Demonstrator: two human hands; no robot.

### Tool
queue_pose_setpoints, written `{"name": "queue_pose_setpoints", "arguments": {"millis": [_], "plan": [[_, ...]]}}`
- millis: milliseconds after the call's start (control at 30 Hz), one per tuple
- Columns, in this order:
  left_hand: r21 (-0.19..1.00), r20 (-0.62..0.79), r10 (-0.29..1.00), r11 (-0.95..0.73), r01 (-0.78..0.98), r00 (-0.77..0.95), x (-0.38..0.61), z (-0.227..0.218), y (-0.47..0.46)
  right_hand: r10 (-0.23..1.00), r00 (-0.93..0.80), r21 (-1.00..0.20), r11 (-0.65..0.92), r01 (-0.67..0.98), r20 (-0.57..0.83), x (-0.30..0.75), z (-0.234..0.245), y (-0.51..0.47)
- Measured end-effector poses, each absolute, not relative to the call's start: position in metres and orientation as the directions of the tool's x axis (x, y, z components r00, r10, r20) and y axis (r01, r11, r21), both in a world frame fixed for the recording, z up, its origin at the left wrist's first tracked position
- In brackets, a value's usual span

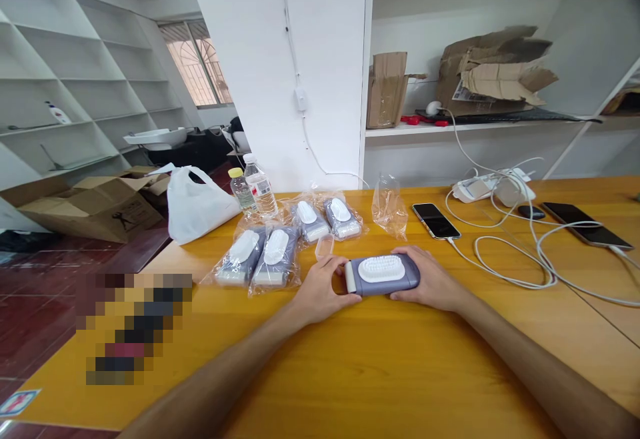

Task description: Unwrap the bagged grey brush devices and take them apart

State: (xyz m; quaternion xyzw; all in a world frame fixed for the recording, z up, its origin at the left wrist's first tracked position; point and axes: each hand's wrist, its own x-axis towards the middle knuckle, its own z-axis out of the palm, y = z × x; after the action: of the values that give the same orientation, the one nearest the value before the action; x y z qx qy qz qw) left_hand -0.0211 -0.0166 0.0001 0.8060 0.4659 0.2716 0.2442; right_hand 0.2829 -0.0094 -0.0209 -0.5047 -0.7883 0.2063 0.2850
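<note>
- The grey-purple oblong plastic brush unit with a white bristle pad on top [383, 274] is lying flat on the yellow wooden table [380, 372], at frame centre.
- The left hand [320, 290] is gripping the unit's white-capped left end, fingers curled round it, thumb on the near side.
- The right hand [430, 284] is cupping the right end, fingers bent against it.
- No brand or writing is showing on the unit.
- At 10 to 11 o'clock from the unit, four clear plastic bags [275, 257] are each holding one like unit.
- At 12 o'clock, an empty crumpled clear bag [389, 207] is standing upright.
- Further out at 10 o'clock, a white-capped clear bottle [260, 187] is standing; its label is too small to read.
- At 9 o'clock in the frame, an open cardboard box [90, 204] is showing a dark print, unreadable.
- At 1 o'clock, a black smartphone [436, 220] is lying plugged into a white cable.
</note>
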Motion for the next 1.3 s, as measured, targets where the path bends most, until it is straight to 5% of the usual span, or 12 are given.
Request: {"name": "queue_pose_setpoints", "arguments": {"millis": [1300], "plan": [[0.603,0.153,0.798,-0.543,0.585,0.583,-0.031,0.001,-0.012,0.903,-0.352,-0.644,0.424,0.637,0.246,0.29,-0.022,-0.005]]}}
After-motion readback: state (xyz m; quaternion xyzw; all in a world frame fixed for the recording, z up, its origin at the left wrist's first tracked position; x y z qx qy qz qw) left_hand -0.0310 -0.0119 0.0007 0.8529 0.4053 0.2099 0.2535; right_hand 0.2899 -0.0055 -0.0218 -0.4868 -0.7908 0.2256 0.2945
